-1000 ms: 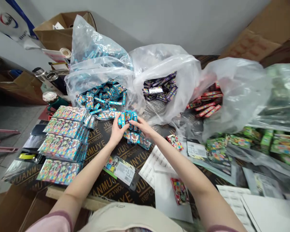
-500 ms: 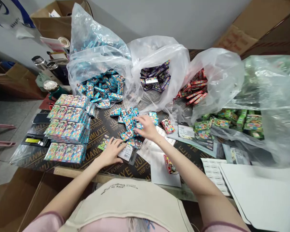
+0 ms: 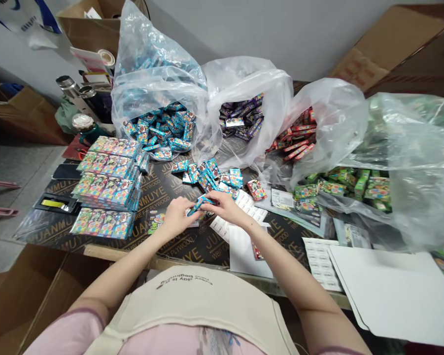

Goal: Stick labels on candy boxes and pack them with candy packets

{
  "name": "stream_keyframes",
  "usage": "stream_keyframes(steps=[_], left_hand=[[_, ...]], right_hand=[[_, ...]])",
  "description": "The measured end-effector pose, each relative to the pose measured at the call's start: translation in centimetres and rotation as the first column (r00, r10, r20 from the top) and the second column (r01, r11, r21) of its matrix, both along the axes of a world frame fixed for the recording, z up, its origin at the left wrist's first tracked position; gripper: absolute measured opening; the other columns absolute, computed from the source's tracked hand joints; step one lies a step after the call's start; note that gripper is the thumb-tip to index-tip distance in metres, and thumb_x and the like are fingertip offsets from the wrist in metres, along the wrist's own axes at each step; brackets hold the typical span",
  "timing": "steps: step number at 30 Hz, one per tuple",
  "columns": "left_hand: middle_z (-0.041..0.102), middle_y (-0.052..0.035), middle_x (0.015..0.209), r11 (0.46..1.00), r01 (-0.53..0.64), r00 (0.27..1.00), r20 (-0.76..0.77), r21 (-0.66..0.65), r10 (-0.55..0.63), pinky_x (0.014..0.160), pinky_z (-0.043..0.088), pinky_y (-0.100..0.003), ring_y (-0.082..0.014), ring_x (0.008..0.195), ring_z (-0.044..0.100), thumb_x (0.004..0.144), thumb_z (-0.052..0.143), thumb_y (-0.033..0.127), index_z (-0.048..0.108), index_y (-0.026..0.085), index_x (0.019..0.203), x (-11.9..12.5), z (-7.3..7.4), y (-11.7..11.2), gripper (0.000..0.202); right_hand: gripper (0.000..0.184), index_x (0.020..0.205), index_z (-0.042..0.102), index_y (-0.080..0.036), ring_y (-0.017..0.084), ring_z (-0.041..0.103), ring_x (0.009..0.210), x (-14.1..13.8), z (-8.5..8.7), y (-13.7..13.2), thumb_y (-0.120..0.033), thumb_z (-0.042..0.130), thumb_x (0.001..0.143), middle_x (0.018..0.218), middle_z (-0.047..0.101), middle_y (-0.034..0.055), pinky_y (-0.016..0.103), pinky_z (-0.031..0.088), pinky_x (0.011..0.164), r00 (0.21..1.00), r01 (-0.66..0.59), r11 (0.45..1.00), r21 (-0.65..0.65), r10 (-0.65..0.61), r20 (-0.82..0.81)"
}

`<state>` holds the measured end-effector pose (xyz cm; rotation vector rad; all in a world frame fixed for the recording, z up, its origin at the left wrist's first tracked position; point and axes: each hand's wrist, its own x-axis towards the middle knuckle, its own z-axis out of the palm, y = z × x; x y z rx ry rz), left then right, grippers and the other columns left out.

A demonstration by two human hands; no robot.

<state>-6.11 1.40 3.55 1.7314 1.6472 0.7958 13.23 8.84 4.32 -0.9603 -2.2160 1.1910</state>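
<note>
My left hand and my right hand meet over the near middle of the table. Between their fingertips is a small blue printed box, seen edge-on and pinched from both sides. Just beyond lies a loose pile of similar blue boxes. Partly hidden under my left hand is a flat black-and-green printed bag. A sheet of white labels and a red box lie right of my right hand.
Open plastic bags hold blue boxes, purple boxes, red boxes and green boxes. Stacked clear-wrapped packs stand left, near a phone and flasks. White sheets lie at the right front.
My left hand has lifted off the flat bag and closed on a blue box. My right hand has come from the pile towards me and left, meeting it at that box.
</note>
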Motion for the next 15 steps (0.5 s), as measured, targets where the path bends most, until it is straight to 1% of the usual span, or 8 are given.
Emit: stream_keyframes(steps=[2,5,6,8,10,12,13,15], left_hand=[[0.060,-0.0014,0.061,0.984,0.024,0.962,0.271,-0.175,0.025,0.064,0.043,-0.028,-0.0157,0.062,0.054,0.075,0.064,0.050,0.069,0.017,0.067,1.1,0.3,0.5,0.035],[0.053,0.0021,0.052,0.930,0.033,0.804,0.562,-0.365,0.192,0.055,0.037,-0.024,-0.0101,0.051,0.045,0.069,0.069,0.052,0.063,0.014,0.059,2.0,0.1,0.6,0.040],[0.055,0.0016,0.053,0.918,0.044,0.770,0.598,-0.394,0.220,0.055,0.037,-0.024,-0.0100,0.051,0.046,0.068,0.069,0.053,0.063,0.013,0.060,2.0,0.0,0.4,0.041],[0.062,-0.0024,0.064,0.914,0.097,0.771,0.611,-0.393,0.180,0.061,0.042,-0.026,-0.0130,0.059,0.053,0.073,0.065,0.055,0.068,0.012,0.070,1.5,-0.3,0.1,0.043],[0.069,-0.0083,0.090,0.939,0.165,0.849,0.528,-0.301,0.020,0.077,0.047,-0.032,-0.0201,0.080,0.061,0.077,0.061,0.057,0.070,0.014,0.097,0.3,-0.6,-0.4,0.049],[0.062,-0.0125,0.121,0.959,0.231,0.948,0.259,-0.165,-0.184,0.097,0.040,-0.043,-0.0288,0.110,0.055,0.069,0.069,0.058,0.058,0.019,0.125,-1.3,-1.3,-1.0,0.069],[0.055,-0.0139,0.131,0.956,0.267,0.963,0.070,-0.120,-0.260,0.104,0.033,-0.049,-0.0324,0.120,0.048,0.062,0.075,0.056,0.049,0.021,0.135,-2.1,-1.7,-1.3,0.085],[0.049,-0.0164,0.135,0.939,0.329,0.902,-0.260,-0.101,-0.344,0.109,0.022,-0.056,-0.0360,0.126,0.042,0.053,0.083,0.047,0.037,0.021,0.143,-3.4,-2.8,-1.9,0.104]], right_hand=[[0.050,0.119,0.060,-0.022,0.023,0.062,0.092,0.1,0.6,-1.1,-0.053,0.063,0.080,0.105,0.065,0.0081,0.035,0.049,0.080,0.997,0.056,0.998,0.021,-0.055,-0.053],[0.092,0.143,0.034,-0.023,0.030,0.048,0.123,0.6,0.8,-2.4,-0.054,0.075,0.067,0.138,0.047,0.0143,0.045,0.040,0.101,0.995,0.072,0.983,0.167,-0.060,-0.075],[0.094,0.145,0.031,-0.024,0.031,0.043,0.128,0.8,0.6,-2.8,-0.051,0.076,0.066,0.140,0.044,0.0142,0.047,0.036,0.105,0.997,0.052,0.976,0.212,-0.040,-0.061],[0.086,0.144,0.033,-0.027,0.030,0.043,0.128,1.2,0.2,-3.5,-0.043,0.074,0.070,0.137,0.047,0.0123,0.048,0.035,0.106,0.998,0.044,0.960,0.275,-0.033,-0.045],[0.078,0.141,0.036,-0.027,0.029,0.048,0.122,1.7,-0.5,-4.0,-0.037,0.072,0.072,0.131,0.052,0.0105,0.047,0.037,0.102,0.995,0.097,0.941,0.324,-0.087,-0.044],[0.077,0.138,0.039,-0.027,0.030,0.050,0.117,2.2,-1.3,-4.3,-0.038,0.073,0.070,0.127,0.055,0.0103,0.047,0.036,0.100,0.987,0.149,0.914,0.377,-0.161,0.001],[0.077,0.137,0.041,-0.026,0.031,0.051,0.115,2.5,-1.8,-4.4,-0.040,0.073,0.069,0.125,0.057,0.0105,0.047,0.034,0.099,0.981,0.157,0.901,0.404,-0.190,0.042],[0.077,0.136,0.043,-0.025,0.031,0.052,0.113,2.9,-2.7,-4.7,-0.047,0.073,0.069,0.122,0.060,0.0102,0.048,0.029,0.100,0.967,0.132,0.885,0.447,-0.214,0.138]])
